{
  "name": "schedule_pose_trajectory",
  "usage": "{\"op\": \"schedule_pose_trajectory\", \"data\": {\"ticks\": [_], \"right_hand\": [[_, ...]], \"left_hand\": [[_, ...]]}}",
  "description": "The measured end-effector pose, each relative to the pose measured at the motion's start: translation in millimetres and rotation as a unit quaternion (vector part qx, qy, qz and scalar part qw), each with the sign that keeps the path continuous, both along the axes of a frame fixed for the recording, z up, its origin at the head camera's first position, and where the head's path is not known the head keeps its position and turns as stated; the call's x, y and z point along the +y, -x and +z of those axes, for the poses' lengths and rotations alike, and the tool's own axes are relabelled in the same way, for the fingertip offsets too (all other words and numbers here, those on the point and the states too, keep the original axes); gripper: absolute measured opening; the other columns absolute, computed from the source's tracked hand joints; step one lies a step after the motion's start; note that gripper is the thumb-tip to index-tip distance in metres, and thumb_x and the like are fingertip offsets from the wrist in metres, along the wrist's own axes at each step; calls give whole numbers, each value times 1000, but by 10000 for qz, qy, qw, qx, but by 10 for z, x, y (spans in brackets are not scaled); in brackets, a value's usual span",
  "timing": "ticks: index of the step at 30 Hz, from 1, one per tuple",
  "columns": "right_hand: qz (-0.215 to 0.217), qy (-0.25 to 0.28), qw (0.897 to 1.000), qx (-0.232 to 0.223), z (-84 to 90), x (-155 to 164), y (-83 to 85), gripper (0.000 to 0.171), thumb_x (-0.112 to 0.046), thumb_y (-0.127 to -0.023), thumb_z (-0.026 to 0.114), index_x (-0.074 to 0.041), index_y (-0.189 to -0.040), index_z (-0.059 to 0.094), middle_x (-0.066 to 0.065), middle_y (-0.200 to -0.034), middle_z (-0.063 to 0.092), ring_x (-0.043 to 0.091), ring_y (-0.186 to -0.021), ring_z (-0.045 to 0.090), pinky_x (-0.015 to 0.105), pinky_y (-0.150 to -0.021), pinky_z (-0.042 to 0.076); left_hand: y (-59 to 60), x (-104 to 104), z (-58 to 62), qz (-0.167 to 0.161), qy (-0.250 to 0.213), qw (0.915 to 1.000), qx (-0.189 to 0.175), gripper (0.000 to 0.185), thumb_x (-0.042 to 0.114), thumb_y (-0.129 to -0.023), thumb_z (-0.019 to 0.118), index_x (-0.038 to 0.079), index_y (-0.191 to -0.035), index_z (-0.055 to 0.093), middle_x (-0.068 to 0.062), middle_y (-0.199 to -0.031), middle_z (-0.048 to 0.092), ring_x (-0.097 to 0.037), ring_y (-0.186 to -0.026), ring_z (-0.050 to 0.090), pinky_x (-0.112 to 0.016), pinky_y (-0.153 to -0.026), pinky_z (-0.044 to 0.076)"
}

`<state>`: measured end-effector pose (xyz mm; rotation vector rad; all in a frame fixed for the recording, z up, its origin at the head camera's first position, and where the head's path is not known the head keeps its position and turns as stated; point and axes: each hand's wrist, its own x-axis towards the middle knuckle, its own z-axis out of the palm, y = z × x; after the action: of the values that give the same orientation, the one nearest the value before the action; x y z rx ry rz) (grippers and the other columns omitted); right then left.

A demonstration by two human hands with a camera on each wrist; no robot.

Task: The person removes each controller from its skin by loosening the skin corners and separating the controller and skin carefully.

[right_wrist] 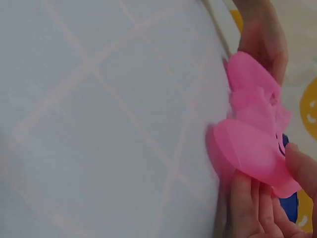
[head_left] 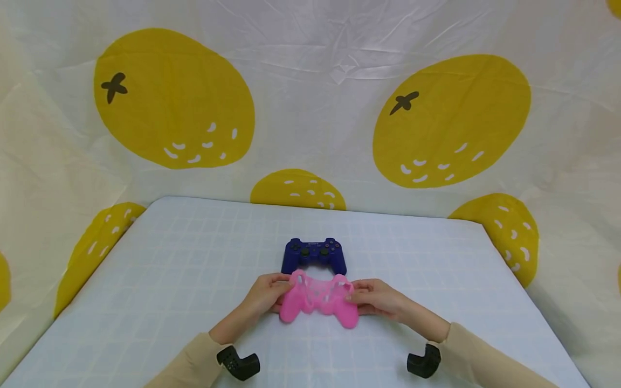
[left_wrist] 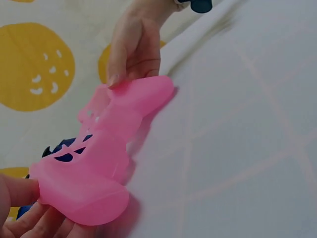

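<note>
Pink silicone cover [head_left: 320, 300]: held low over the counter [head_left: 145, 280], long axis left to right, left hand [head_left: 264, 295] and right hand [head_left: 378, 297] each pinching one end. Blue game controller [head_left: 314, 256]: lying just beyond it, centred between the hands.

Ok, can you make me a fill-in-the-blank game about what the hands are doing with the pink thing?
1. Both hands hold a soft cover whose colour is ____.
2. The left hand and the right hand grip it at opposite ____.
3. Just behind it on the table lies a game controller coloured dark ____.

Missing words: pink; ends; blue
</note>
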<state>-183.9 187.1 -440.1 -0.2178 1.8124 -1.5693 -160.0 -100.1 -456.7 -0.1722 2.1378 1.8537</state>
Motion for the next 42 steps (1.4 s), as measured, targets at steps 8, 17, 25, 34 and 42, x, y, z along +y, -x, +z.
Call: {"op": "schedule_pose_trajectory", "data": {"ticks": [8,17,25,34,42], "right_hand": [[-276,-165,9995,70,56,89,1,42,-16,-91,65,10,-122,54,-2,-92,68,8,-81,65,27,-78,57],[-337,-383,9986,103,24,142,-2,50,-21,-91,66,9,-128,50,-1,-96,68,9,-84,65,30,-81,57],[-150,-238,9994,220,5,213,-4,58,-12,-87,69,14,-133,43,-4,-93,68,8,-87,65,32,-83,57],[-79,-170,9988,454,55,270,-17,54,-10,-88,66,14,-131,44,-5,-91,66,6,-84,63,26,-81,56],[101,-268,9947,988,118,489,113,50,-11,-91,62,11,-132,45,-4,-98,64,8,-89,62,24,-81,55]], "left_hand": [[46,110,46,249,-29,9996,91,36,24,-89,68,5,-119,67,3,-69,64,-7,-54,53,-21,-47,44],[56,193,-22,240,241,9981,507,35,23,-90,66,3,-118,63,-1,-73,67,-8,-59,55,-23,-51,49],[58,157,62,-471,655,9942,708,41,28,-84,72,2,-115,67,-11,-95,74,-9,-72,63,-24,-62,52],[122,143,124,-1134,1242,9805,1018,39,23,-82,74,0,-114,69,-9,-96,74,-10,-77,64,-23,-63,52],[199,308,137,-664,691,9906,979,35,22,-86,71,-2,-111,68,-12,-96,74,-11,-72,68,-28,-64,57]]}}
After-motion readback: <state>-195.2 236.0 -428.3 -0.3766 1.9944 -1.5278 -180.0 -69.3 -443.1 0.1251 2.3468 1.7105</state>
